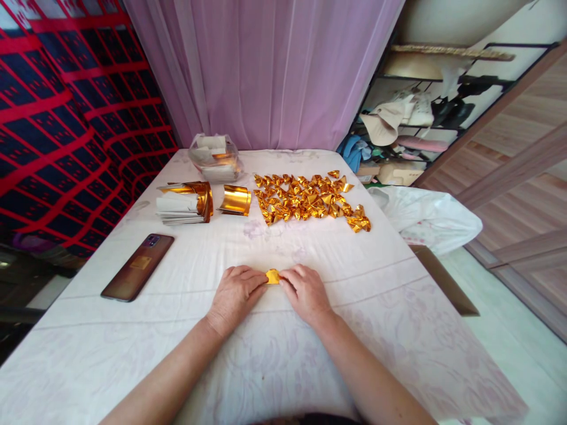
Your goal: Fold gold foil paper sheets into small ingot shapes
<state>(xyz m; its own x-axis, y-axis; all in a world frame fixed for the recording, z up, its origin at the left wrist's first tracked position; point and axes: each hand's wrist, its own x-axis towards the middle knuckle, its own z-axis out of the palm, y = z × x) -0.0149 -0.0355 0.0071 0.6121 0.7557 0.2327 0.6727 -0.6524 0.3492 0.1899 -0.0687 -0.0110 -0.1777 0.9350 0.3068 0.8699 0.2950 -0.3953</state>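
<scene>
Gold foil piece [273, 276] – small, crinkled, pinched between left hand [233, 297] and right hand [306, 292], on white cloth-covered table [199, 265].

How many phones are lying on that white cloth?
1. A dark rectangular phone lies face down near the white cloth's left edge, left of the left hand. None shows elsewhere, though one could hide beneath the gold foil pile.
</scene>
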